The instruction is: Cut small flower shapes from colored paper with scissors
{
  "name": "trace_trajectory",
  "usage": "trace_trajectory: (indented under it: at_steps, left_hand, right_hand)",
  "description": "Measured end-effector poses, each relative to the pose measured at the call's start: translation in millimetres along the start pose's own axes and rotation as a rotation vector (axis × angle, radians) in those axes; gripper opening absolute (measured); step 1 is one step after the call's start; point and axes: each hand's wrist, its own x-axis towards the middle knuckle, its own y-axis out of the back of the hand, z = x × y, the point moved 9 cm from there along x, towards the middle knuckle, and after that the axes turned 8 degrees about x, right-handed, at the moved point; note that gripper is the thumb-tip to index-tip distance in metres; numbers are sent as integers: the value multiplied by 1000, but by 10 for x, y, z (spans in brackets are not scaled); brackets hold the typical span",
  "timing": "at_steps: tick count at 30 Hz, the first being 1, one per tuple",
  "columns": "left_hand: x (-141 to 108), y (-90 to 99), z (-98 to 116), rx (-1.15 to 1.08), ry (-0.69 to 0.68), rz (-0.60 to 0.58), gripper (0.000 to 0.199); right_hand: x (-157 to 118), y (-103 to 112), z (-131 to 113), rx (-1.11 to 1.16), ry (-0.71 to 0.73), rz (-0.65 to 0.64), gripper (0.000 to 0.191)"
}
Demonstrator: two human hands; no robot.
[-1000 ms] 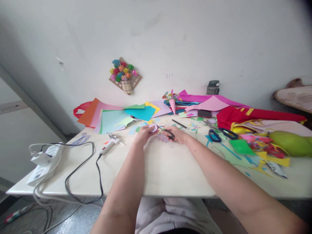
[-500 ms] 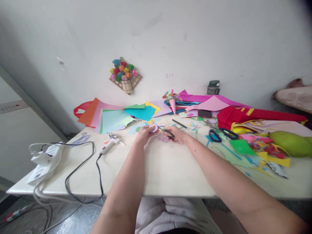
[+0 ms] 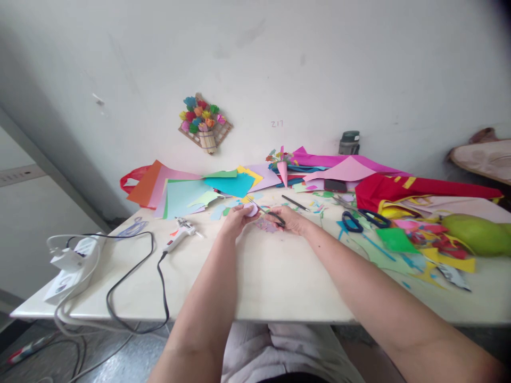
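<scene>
while the left hand [image 3: 238,219]'s grip pinches lilac paper [image 3: 252,209], bare tabletop [image 3: 287,282] stretches to the near edge.

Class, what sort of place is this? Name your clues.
Probably a craft workspace: coloured paper sheets, a glue gun and large scissors lie on the table.

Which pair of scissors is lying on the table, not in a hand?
The dark-blue-handled pair, beside the bright green piece; the black-handled pair is held in the right hand.

a rounded lilac paper [image 3: 253,210] sits beside slanted, black-handled scissors [image 3: 266,212].
</scene>
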Motion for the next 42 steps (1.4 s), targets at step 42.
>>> trace_trajectory:
  at_steps: [42]
  left_hand:
    - [14,52,7,-17,-7,60,6]
  right_hand:
    - [3,-15,-4,5,-8,37,27]
